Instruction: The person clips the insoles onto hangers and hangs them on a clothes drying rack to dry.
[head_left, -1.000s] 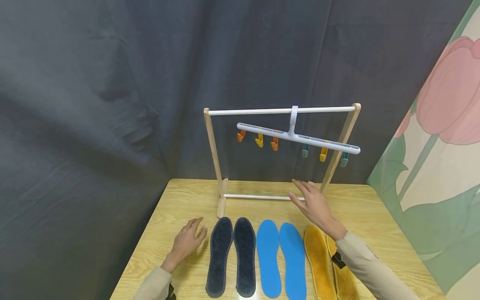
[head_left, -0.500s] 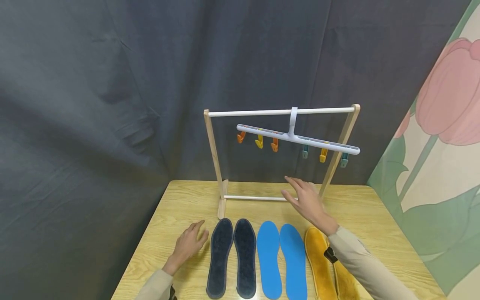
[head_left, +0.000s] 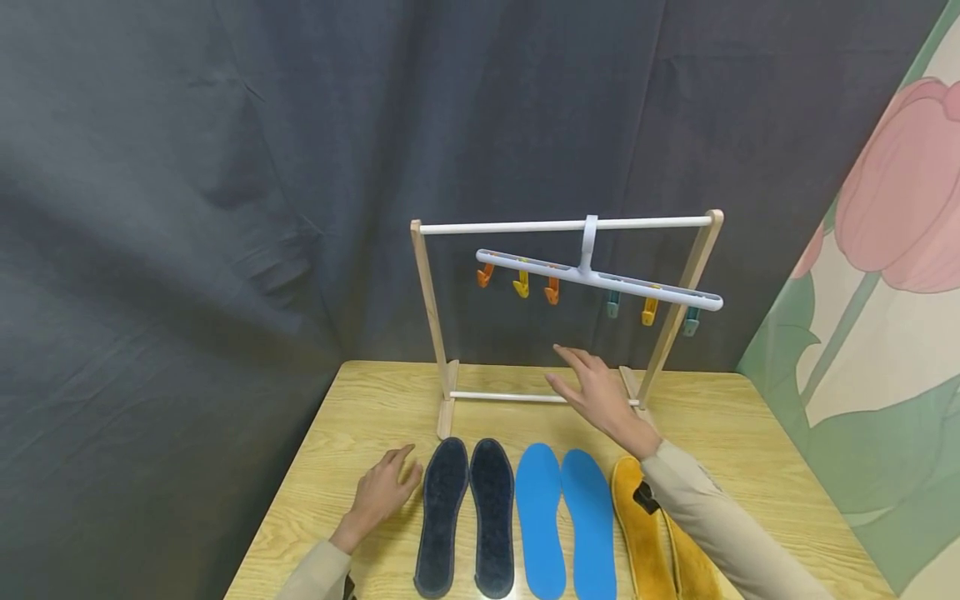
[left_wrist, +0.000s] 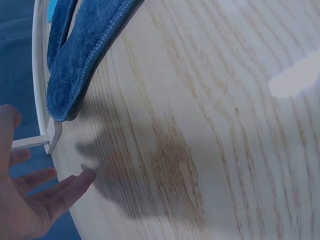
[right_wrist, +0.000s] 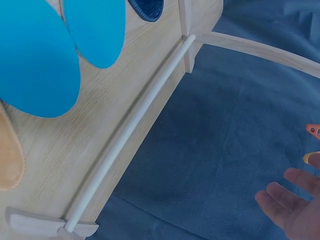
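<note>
My left hand (head_left: 381, 490) hovers over the table just left of a pair of dark navy fuzzy insoles (head_left: 444, 517), holding nothing; its shadow falls on the wood in the left wrist view. Above the blue insoles (head_left: 538, 517), my right hand (head_left: 596, 398) reaches out in the air with fingers extended and nothing in its grasp. Part of the yellow fuzzy insoles (head_left: 641, 533) is covered by the right sleeve. Higher up, a white clip hanger (head_left: 585, 273) hangs by its hook, with several orange, yellow and green clips (head_left: 552, 292) along it.
A wooden rack (head_left: 430, 308) with a white top rod (head_left: 502, 227) and a white lower rod (head_left: 510, 397) stands at the back of the wooden table (head_left: 300, 517). Behind it hangs a dark curtain (head_left: 187, 250). At right is a wall with a tulip print (head_left: 885, 200).
My right hand has moved left and slightly up, below the hanger. The left hand has shifted a little right, towards the navy insoles. The insoles and the rack have stayed put.
</note>
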